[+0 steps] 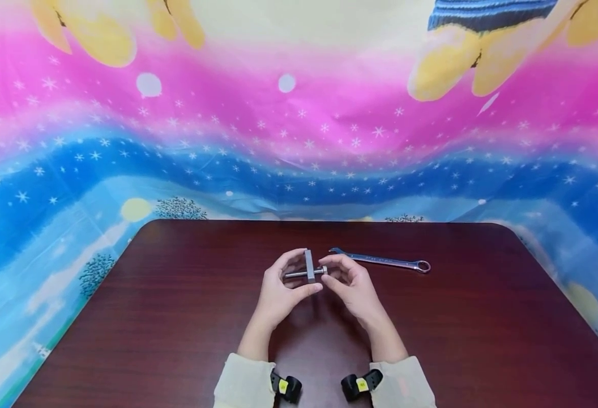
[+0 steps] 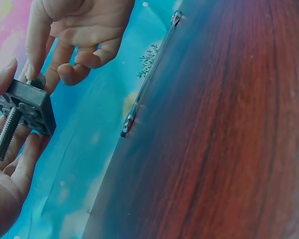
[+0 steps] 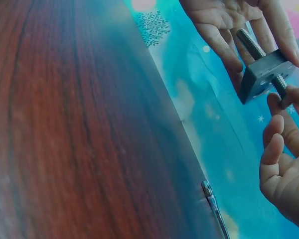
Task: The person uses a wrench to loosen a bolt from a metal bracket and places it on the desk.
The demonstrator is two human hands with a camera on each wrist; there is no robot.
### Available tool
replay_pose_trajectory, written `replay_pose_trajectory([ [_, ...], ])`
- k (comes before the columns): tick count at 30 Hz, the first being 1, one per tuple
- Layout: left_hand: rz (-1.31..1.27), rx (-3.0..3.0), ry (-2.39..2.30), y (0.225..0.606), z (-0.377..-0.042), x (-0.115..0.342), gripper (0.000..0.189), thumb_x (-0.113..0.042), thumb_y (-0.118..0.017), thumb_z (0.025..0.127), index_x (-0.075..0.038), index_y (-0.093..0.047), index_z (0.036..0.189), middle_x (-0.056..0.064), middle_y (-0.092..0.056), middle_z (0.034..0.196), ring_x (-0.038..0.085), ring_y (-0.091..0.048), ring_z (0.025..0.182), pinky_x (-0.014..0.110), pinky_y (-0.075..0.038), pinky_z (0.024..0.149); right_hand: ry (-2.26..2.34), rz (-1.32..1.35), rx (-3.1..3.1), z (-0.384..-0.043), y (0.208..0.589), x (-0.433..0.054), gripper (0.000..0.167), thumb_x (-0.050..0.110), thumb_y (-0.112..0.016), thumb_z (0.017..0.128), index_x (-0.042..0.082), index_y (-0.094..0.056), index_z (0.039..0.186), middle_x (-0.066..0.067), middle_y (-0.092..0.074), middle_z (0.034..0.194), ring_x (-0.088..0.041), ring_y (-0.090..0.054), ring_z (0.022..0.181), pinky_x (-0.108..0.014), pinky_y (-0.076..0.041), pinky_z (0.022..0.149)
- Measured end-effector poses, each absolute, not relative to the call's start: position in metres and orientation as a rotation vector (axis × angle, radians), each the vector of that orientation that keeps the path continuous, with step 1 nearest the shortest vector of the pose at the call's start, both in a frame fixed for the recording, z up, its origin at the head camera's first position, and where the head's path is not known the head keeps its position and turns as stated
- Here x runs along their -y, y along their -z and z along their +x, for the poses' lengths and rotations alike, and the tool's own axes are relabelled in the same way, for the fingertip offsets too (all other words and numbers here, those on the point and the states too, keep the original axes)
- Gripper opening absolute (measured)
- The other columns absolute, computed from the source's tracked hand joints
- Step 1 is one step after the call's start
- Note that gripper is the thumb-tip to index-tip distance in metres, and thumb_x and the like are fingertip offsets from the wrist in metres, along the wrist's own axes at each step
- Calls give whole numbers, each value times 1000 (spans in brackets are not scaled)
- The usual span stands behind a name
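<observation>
My left hand (image 1: 281,289) grips a grey rectangular block (image 1: 309,266) by its edges, thumb on one side and fingers on the other. A threaded bolt (image 2: 8,132) passes through the block, its shank sticking out toward the left palm. In the right wrist view the bolt's threads (image 3: 279,83) show on the other side of the block (image 3: 261,77) too. My right hand (image 1: 352,286) pinches the bolt's head end (image 1: 324,270) between thumb and index finger, its other fingers loosely curled. Both hands hold the pieces above the table.
A combination wrench (image 1: 385,261) lies on the dark wooden table (image 1: 176,317), just beyond and to the right of the right hand. A printed cloth backdrop (image 1: 289,136) hangs behind the table's far edge. Black wrist cameras (image 1: 291,389) sit on both cuffs.
</observation>
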State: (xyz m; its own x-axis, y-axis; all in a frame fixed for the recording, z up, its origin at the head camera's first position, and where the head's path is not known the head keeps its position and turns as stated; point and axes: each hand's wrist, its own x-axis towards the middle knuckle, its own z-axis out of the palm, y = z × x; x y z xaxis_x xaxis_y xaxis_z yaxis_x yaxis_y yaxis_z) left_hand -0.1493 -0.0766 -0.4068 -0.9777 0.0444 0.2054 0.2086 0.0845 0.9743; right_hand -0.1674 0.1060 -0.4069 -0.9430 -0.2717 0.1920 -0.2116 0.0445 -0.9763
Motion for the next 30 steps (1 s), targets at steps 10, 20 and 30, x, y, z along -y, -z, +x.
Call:
replay_pose_trajectory([
  [10, -280, 2237, 2015, 406, -149, 76, 66, -11, -86, 77, -17, -58, 136, 11, -66, 126, 28, -65, 113, 40, -58, 91, 2097, -425, -2217, -168, 408, -107, 25, 11, -63, 97, -2, -63, 119, -1, -67, 85, -15, -58, 70, -27, -51, 66],
  [20, -321, 2241, 2051, 405, -147, 72, 67, -8, -85, 77, -14, -56, 137, 13, -66, 126, 31, -65, 112, 54, -55, 93, 2207, -222, -2230, -167, 408, -100, 22, 14, -57, 101, -6, -66, 104, 2, -58, 68, -12, -53, 62, -25, -50, 60],
  [30, -270, 2246, 2005, 406, -150, 78, 67, -7, -85, 77, -14, -57, 138, 9, -66, 126, 25, -64, 115, 38, -58, 91, 2138, -539, -2240, -168, 408, -110, 33, -1, -66, 91, -3, -60, 124, -18, -63, 115, -10, -58, 90, -20, -51, 78],
])
